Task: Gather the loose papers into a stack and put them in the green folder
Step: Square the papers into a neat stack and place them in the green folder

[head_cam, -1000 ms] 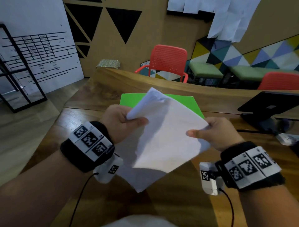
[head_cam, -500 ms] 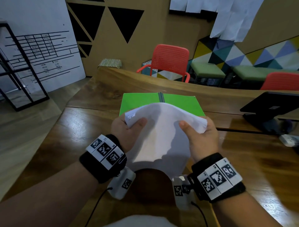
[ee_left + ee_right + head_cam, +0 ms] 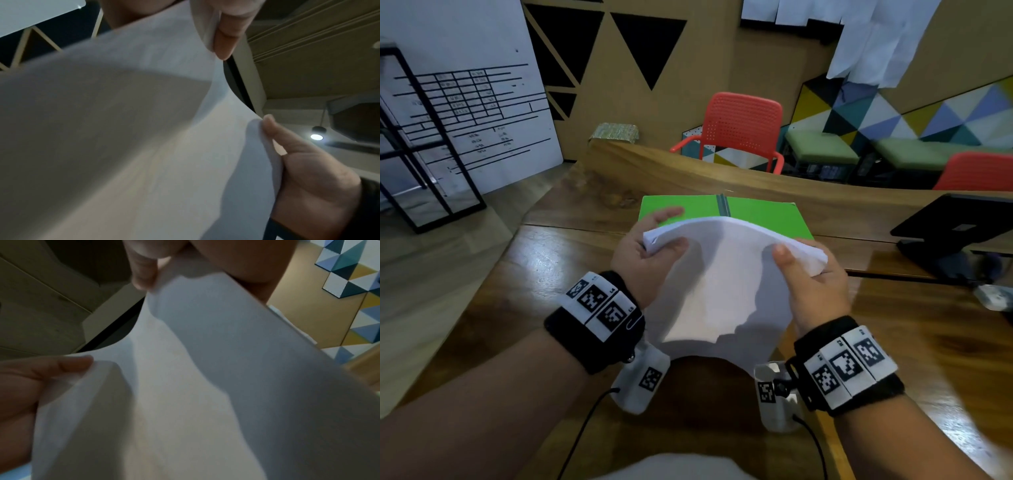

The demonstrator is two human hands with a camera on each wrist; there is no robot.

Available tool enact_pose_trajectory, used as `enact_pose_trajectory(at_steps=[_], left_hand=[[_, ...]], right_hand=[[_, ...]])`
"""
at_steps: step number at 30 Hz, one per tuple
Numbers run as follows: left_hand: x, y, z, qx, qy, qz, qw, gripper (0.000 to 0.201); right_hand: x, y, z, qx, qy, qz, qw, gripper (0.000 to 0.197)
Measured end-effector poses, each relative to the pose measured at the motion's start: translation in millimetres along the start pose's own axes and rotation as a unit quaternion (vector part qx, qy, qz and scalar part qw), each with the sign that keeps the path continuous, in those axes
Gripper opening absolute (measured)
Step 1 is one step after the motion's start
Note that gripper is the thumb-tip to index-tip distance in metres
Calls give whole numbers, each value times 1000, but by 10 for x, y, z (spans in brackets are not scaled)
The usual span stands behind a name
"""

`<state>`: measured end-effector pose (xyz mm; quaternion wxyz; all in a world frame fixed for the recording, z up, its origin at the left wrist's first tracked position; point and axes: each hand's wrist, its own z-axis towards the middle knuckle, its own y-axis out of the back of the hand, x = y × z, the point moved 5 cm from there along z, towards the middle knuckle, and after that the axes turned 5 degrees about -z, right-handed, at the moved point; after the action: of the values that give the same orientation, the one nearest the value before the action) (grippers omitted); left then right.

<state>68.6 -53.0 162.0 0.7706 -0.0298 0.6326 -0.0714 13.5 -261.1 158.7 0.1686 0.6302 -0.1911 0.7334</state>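
A stack of white papers [image 3: 722, 274] bows upward between my two hands above the wooden table [image 3: 551, 274]. My left hand [image 3: 664, 233] pinches its far left corner, thumb on top and fingers underneath. On the far right corner, my right hand [image 3: 801, 263] pinches the same way. Just behind the papers the green folder [image 3: 763, 216] lies open and flat, its near part hidden by them. The left wrist view shows the papers [image 3: 144, 146] from below, the left thumb [image 3: 226, 32] and my right hand [image 3: 308, 178]. The right wrist view shows the papers [image 3: 185, 402] and my left hand [image 3: 30, 378].
A black stand [image 3: 955, 229] and a white adapter [image 3: 993, 298] sit on the table at the right. A raised wooden ledge [image 3: 722, 171] runs behind the folder, with red chairs [image 3: 743, 130] beyond. A black metal rack [image 3: 431, 154] stands on the floor at left.
The hands have come closer together and moved forward towards the folder. The papers turned from a diagonal hold to square and now arch upward. The left fingers have spread out behind the corner.
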Motion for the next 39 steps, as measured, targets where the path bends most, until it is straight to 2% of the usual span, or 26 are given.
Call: enact_pose_trajectory(at_steps=[3, 6, 9, 11, 14, 15, 18, 20, 22, 25, 29, 31, 33, 34, 37, 39], left_hand=[[49, -13, -37, -31, 20, 42, 998, 14], [-35, -25, -97, -27, 9, 6, 1000, 24], [-132, -26, -110, -43, 14, -41, 998, 16], [-124, -14, -91, -67, 26, -54, 996, 23], [-123, 21, -73, -81, 42, -49, 995, 27], [-114, 36, -70, -73, 46, -45, 995, 25], [-68, 23, -85, -40, 59, 31, 997, 8], [-36, 14, -93, -55, 68, 122, 989, 15], [-38, 44, -90, -85, 67, 155, 982, 21], [-78, 69, -93, -96, 52, 123, 986, 8], [36, 47, -143, -96, 66, 113, 987, 20], [73, 30, -155, -95, 69, 114, 987, 14], [74, 28, -166, -92, 62, 106, 988, 3], [97, 39, -161, -91, 58, 103, 989, 4], [194, 46, -166, -90, 73, 103, 988, 4], [261, 36, -175, -88, 91, 105, 986, 6]], right_hand=[[-5, -19, -18, -32, -2, -5, 999, 21], [45, 17, -12, -45, 18, 15, 999, 21], [69, 28, 17, -43, 31, 24, 998, 28], [54, 46, 56, -54, 26, 10, 998, 33], [29, 59, 64, -31, 8, 33, 999, 9], [2, 58, 53, -13, -1, 36, 999, 11], [-100, -4, 5, 19, -24, 42, 999, 21], [-112, -65, -24, 12, -32, 35, 999, 19], [-76, -84, -38, 1, -26, 48, 998, 23], [22, -50, -37, 3, -3, 76, 997, 35], [-63, -53, -40, 2, -29, 70, 997, 21], [-95, -55, -49, 2, -31, 85, 996, 11], [-110, -38, -58, -3, -27, 98, 995, 20], [-135, -22, -48, -6, -23, 101, 995, 22], [-208, -25, -44, 9, -23, 82, 996, 15], [-231, -67, -59, 30, -27, 76, 996, 30]])
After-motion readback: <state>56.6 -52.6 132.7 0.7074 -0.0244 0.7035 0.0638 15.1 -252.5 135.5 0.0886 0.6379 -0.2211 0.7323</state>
